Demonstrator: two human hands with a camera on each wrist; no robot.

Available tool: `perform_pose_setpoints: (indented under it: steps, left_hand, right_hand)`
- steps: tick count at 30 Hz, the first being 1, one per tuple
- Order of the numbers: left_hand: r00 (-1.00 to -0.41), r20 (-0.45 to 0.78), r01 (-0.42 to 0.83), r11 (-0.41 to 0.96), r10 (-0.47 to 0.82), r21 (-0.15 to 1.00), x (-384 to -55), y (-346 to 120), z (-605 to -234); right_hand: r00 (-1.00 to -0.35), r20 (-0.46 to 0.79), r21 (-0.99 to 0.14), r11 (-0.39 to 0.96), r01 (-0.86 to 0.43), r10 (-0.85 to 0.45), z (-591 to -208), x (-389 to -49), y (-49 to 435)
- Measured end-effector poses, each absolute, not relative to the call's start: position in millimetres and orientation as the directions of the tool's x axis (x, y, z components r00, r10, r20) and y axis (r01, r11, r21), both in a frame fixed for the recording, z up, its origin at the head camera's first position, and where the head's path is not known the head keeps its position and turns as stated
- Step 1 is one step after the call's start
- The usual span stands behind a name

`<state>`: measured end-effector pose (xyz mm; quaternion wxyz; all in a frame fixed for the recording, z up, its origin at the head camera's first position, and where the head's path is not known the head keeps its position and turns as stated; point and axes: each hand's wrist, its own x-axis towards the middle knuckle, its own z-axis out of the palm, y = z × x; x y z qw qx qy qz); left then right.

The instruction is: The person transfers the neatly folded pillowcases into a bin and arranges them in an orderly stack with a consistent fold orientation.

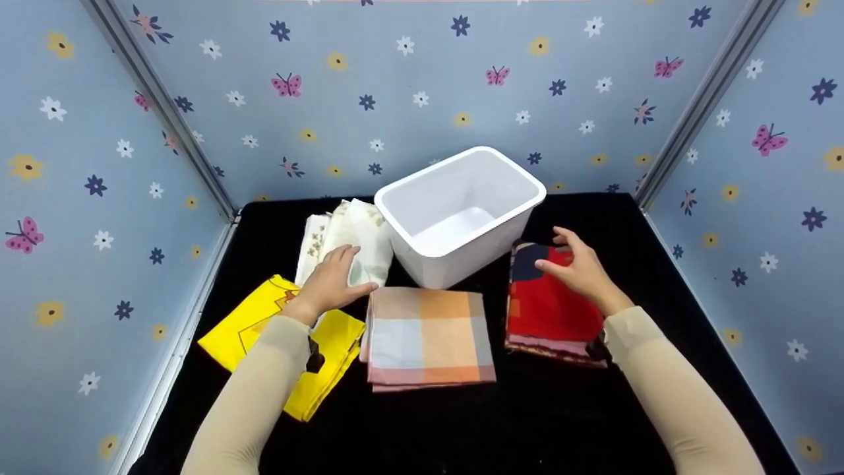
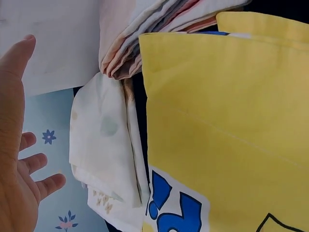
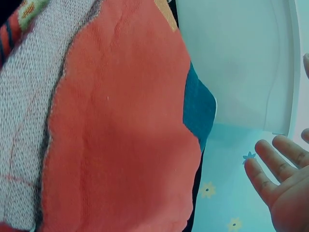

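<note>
My left hand [image 1: 330,280] holds nothing, its fingers spread above the folded white cloth [image 1: 370,241] with pale leaf prints. Below that wrist lies a folded yellow cloth [image 1: 247,323]; the forearm hides part of it, and blue and white print shows in the left wrist view. Over on the right, my right hand [image 1: 583,270] hovers with parted fingers above a stack topped by a folded red cloth [image 1: 550,307] with a dark blue patch. In the right wrist view, a greyish woven cloth [image 3: 29,106] shows along the red one's edge.
A white plastic bin [image 1: 428,269] stands at the back between the hands, its open top facing up. In front of it lies a folded checked cloth [image 1: 422,336] in orange, grey and pink. Flowered panels [image 1: 369,72] enclose the black tabletop [image 1: 527,422] at back and sides.
</note>
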<state>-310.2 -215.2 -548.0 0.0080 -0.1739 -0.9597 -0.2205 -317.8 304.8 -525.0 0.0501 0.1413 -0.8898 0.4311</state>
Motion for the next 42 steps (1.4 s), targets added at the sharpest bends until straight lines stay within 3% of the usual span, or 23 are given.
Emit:
perform_pose_setpoints:
  steps: [42]
  left_hand:
    - [-0.935,0.049,0.317,0.763,0.352,0.564,-301.5,-202.0,-564.3]
  right_hand:
    - [-0.949,0.198,-0.793,0.529,-0.303,-0.246,-552.7,-313.1,257.4]
